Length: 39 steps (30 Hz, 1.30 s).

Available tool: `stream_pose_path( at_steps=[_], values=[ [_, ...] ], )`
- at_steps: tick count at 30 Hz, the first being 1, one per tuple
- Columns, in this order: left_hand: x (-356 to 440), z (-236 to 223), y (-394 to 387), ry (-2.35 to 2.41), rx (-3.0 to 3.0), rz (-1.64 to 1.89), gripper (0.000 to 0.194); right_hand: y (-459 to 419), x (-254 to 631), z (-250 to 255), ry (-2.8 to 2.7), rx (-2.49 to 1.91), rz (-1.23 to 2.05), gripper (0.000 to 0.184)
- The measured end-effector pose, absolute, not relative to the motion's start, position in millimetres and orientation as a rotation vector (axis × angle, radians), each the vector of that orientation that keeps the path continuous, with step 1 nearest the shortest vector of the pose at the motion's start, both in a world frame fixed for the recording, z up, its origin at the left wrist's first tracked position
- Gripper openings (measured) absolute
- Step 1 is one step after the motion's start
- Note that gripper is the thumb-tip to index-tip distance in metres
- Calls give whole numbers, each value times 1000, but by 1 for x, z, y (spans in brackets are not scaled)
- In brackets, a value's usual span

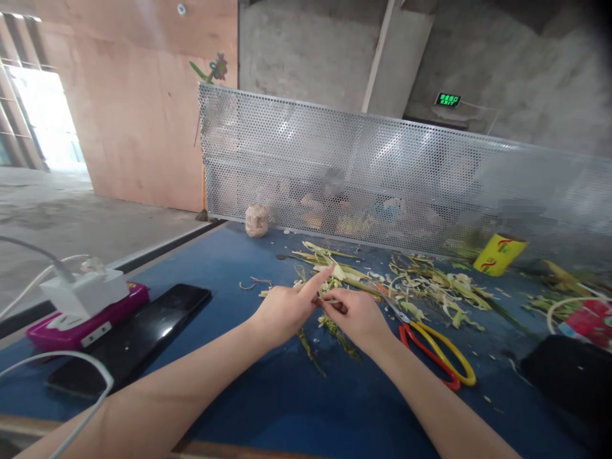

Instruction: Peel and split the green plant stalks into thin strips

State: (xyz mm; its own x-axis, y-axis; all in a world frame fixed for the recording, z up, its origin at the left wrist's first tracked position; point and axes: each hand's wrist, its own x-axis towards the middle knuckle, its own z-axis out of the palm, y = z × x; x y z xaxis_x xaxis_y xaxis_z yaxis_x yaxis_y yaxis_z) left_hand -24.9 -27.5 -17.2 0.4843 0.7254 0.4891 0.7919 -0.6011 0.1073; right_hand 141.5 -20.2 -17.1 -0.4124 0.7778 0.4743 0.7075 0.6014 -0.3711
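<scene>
My left hand (289, 312) and my right hand (356, 315) meet above the blue tabletop (229, 408). On the left, the index finger points forward while the other fingers curl inward. My right fingers are pinched together against the left fingertips. What lies between them is hidden. Green budded sprigs (335, 328) show just below the hands; whether they are held or lying on the table I cannot tell. Pale green leaf strips (325, 255) spread beyond my fingers. Scissors with red and yellow handles (437, 350) lie right of my right hand, blades pointing away.
At left are a black phone (138, 335) and a purple power strip (115, 315) with white plugs and cables. A perforated metal screen (296, 146) borders the back. Plant scraps (440, 287), a yellow printed roll (500, 255) and a whitish lump (257, 220) lie before it.
</scene>
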Motion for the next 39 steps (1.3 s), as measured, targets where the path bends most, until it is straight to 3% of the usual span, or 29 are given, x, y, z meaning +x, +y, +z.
stream_pose_path(
  at_steps=[15,24,39],
  values=[
    [-21,-10,-27,-1582,-2827,-1119,72,-24,139,-15,-2161,-1270,-109,11],
    [-29,-16,-20,-1538,-2835,-1126,56,-10,146,-19,-2184,-1012,509,22],
    [-23,-17,-24,-1523,-2858,-1385,64,-13,147,-18,-2162,-926,633,26]
  ],
)
